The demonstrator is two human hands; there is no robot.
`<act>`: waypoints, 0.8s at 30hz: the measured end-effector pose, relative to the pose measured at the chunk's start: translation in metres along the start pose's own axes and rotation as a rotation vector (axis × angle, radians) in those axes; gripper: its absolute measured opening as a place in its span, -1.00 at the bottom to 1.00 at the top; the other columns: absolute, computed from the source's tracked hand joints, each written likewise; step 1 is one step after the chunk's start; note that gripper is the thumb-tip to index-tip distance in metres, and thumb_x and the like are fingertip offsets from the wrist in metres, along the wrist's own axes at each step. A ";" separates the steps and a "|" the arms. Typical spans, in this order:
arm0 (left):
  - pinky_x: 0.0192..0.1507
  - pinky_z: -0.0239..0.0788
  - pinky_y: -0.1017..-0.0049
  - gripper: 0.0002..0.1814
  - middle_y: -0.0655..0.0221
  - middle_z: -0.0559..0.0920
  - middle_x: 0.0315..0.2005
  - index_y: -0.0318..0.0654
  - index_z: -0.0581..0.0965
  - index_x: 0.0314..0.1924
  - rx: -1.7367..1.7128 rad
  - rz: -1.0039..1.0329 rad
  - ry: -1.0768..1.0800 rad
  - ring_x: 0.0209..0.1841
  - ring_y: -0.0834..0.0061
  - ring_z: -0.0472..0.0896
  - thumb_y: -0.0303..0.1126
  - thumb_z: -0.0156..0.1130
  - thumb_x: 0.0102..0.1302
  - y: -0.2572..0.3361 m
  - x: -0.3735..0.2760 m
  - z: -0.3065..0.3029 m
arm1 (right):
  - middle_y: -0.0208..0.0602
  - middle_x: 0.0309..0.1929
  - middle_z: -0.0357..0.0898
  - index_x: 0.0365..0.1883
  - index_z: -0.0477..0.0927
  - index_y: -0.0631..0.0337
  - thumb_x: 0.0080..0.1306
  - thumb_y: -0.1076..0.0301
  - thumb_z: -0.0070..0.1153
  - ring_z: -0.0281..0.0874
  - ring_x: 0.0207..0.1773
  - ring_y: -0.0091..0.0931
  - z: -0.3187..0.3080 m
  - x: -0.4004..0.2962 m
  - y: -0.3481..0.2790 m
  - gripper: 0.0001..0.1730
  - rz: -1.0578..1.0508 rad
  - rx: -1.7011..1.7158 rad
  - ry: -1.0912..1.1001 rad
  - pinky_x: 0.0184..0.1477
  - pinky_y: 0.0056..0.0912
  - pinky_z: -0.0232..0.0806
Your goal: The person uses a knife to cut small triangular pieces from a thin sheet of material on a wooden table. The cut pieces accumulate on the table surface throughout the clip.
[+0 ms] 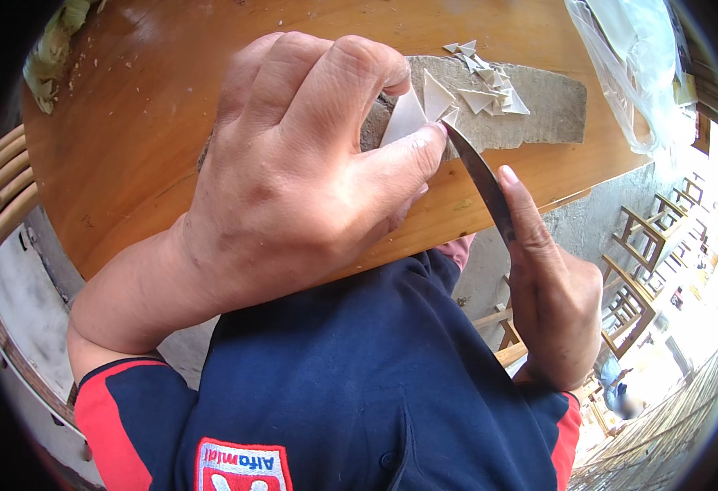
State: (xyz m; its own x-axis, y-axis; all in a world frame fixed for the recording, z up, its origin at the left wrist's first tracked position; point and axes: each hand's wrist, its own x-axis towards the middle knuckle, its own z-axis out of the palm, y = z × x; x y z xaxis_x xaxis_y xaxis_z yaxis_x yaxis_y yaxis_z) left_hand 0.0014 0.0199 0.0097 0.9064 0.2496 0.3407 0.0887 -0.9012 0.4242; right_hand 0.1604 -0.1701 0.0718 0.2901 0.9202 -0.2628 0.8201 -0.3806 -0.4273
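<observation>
My left hand pinches a thin, pale, translucent sheet between thumb and fingers, over a worn wooden board. In my right hand is a narrow curved knife, its handle hidden in the grip and the index finger laid along the back of the blade. The knife tip touches the piece beside my left thumb. A cut triangular piece lies just right of the sheet. Several small pale triangles are heaped on the middle of the board, a few at its far edge.
The board rests on a varnished wooden table. A clear plastic bag hangs over the table's right end. Dry husks lie at the far left, near a bamboo seat. Beyond are wooden stools and another person.
</observation>
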 end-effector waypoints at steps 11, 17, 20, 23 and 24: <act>-0.02 0.30 0.29 -0.55 0.28 0.55 0.00 -0.06 0.76 -0.02 0.006 0.003 0.005 -0.07 0.27 0.45 -0.37 0.53 0.00 0.000 0.000 -0.001 | -0.29 -0.64 0.29 0.51 0.43 0.10 0.11 0.82 0.05 0.38 -0.65 -0.47 0.001 -0.002 -0.004 -0.07 -0.101 -0.249 -0.004 -0.48 -0.21 0.35; -0.02 0.30 0.28 -0.56 0.27 0.56 -0.01 -0.04 0.76 -0.03 0.024 -0.003 0.000 -0.07 0.25 0.46 -0.39 0.53 0.00 0.001 0.000 -0.002 | -0.27 -0.64 0.28 0.53 0.40 0.08 0.07 0.84 0.04 0.41 -0.64 -0.44 0.002 0.000 -0.010 -0.02 -0.088 -0.310 -0.017 -0.48 -0.16 0.35; -0.01 0.30 0.27 -0.56 0.26 0.56 -0.01 -0.04 0.76 -0.03 0.014 -0.026 0.012 -0.07 0.24 0.47 -0.39 0.53 -0.01 0.002 0.000 -0.003 | -0.23 -0.61 0.35 0.53 0.40 0.08 0.09 0.83 0.04 0.43 -0.64 -0.44 0.000 -0.003 -0.006 -0.04 -0.073 -0.250 -0.034 -0.46 -0.16 0.36; -0.01 0.31 0.27 -0.57 0.27 0.56 -0.01 -0.03 0.76 -0.04 -0.019 -0.032 0.019 -0.07 0.24 0.47 -0.38 0.54 -0.01 0.002 0.003 -0.003 | -0.11 -0.45 0.57 0.50 0.44 0.09 0.16 0.80 0.06 0.49 -0.61 -0.43 -0.010 -0.013 -0.005 -0.12 0.017 -0.157 -0.059 -0.43 -0.24 0.41; 0.00 0.31 0.27 -0.56 0.27 0.56 0.00 -0.03 0.75 -0.04 -0.002 -0.037 0.020 -0.06 0.24 0.47 -0.38 0.54 -0.01 0.002 0.002 -0.003 | -0.07 -0.35 0.65 0.49 0.46 0.11 0.19 0.79 0.07 0.51 -0.60 -0.43 -0.010 -0.013 0.000 -0.16 0.025 -0.101 -0.045 -0.42 -0.27 0.42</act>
State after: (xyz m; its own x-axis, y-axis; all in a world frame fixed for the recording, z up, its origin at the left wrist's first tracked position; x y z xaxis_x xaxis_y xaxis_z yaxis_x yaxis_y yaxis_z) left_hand 0.0019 0.0191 0.0135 0.8941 0.2899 0.3413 0.1212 -0.8905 0.4386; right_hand 0.1616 -0.1813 0.0839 0.2904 0.9046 -0.3121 0.8591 -0.3901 -0.3313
